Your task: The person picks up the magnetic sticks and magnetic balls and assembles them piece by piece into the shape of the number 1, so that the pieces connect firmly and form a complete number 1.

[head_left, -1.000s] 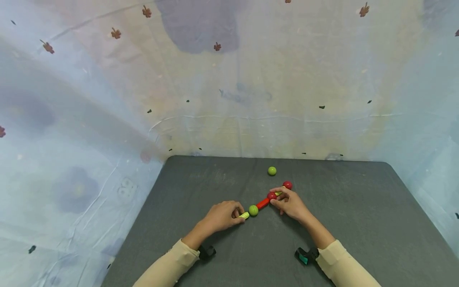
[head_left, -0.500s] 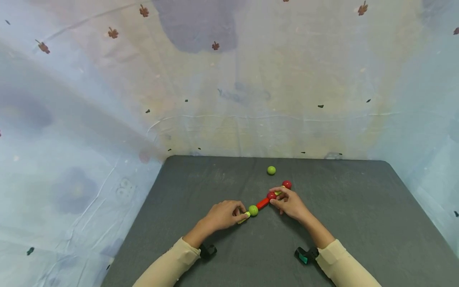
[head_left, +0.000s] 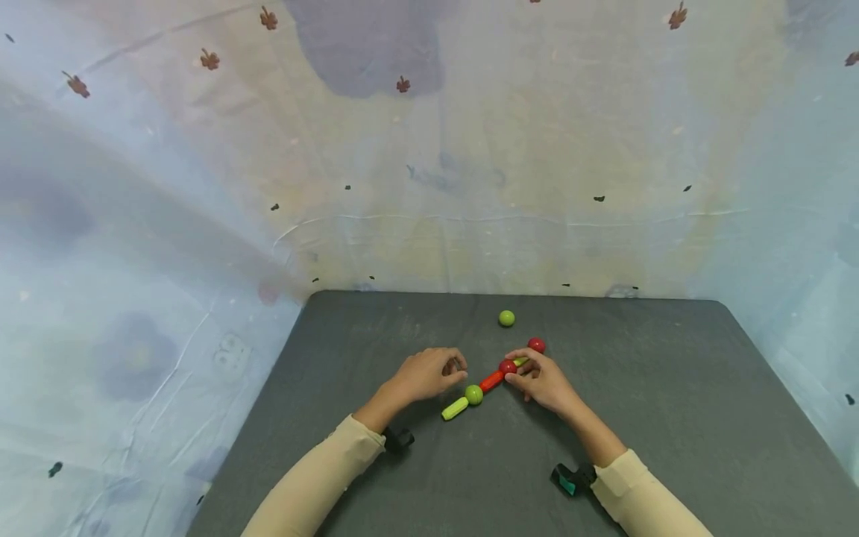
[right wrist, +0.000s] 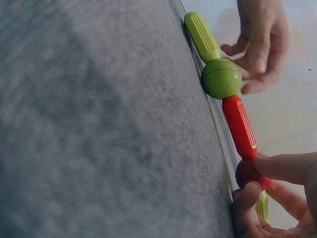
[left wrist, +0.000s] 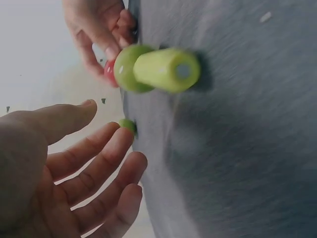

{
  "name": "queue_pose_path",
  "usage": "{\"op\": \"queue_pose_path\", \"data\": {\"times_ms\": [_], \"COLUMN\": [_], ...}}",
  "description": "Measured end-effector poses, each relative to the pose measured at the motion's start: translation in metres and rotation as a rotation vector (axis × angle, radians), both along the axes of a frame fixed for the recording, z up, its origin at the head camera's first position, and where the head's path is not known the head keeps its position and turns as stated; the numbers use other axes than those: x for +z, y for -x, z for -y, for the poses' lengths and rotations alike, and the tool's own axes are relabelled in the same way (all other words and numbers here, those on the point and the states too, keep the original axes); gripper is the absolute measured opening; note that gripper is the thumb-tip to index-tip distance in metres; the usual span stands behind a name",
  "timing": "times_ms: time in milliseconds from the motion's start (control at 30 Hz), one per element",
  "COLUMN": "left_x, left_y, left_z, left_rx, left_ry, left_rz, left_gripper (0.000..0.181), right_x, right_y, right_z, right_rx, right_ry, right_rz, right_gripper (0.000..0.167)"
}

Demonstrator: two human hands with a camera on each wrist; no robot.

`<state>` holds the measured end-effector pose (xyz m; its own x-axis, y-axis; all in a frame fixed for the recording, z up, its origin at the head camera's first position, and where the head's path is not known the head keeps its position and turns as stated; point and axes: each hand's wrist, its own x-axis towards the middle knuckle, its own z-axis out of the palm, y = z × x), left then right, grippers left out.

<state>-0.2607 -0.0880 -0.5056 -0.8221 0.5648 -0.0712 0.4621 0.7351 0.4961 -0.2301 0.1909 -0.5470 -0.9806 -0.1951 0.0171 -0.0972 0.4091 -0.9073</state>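
Observation:
A chain of toy rods and balls lies slantwise on the dark table. From its near left end run a yellow-green rod (head_left: 455,409), a green ball (head_left: 473,394), a red rod (head_left: 492,381) and a red ball (head_left: 508,366). Beyond these, a second yellow-green rod (right wrist: 264,207), partly hidden by fingers, leads to another red ball (head_left: 536,344). My right hand (head_left: 545,385) pinches the nearer red ball between thumb and fingers. Just above the green ball, my left hand (head_left: 423,375) hovers with loose fingers and holds nothing. In the left wrist view, the near rod's end shows a grey disc.
A loose green ball (head_left: 506,318) sits behind the chain, toward the back of the table (head_left: 644,388). Printed cloth (head_left: 496,149) hangs behind the table and along its sides. Each wrist wears a black camera mount (head_left: 570,479).
My left hand has let go of the near yellow-green rod, which now lines up against the green ball. That hand has moved up and away, while my right hand stays on the red ball.

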Motion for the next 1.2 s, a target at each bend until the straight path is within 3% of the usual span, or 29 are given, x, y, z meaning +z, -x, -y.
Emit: {"op": "queue_pose_path", "data": {"times_ms": [233,433,767,1000,1200], "left_x": [0.008,0.007,0.002,-0.004,-0.009], "left_y": [0.023,0.045,0.08,0.099,0.106], "left_z": [-0.011,-0.021,-0.045,-0.059,-0.067], "left_rx": [-0.004,-0.032,-0.025,-0.022,-0.02], "left_ry": [-0.003,-0.027,-0.021,-0.103,-0.085], "left_rz": [-0.029,-0.042,-0.046,-0.034,-0.042], "left_gripper": [0.024,0.029,0.035,0.04,0.043], "right_x": [-0.004,-0.004,-0.001,0.001,0.002], "right_y": [-0.005,-0.007,-0.003,0.001,0.002], "right_z": [-0.001,-0.002,-0.004,-0.006,-0.007], "right_rx": [0.018,0.017,0.004,0.007,0.008], "right_ry": [0.003,0.004,-0.003,0.001,-0.01], "right_rz": [-0.001,0.01,0.015,0.013,0.015], "right_gripper": [0.036,0.036,0.037,0.036,0.036]}}
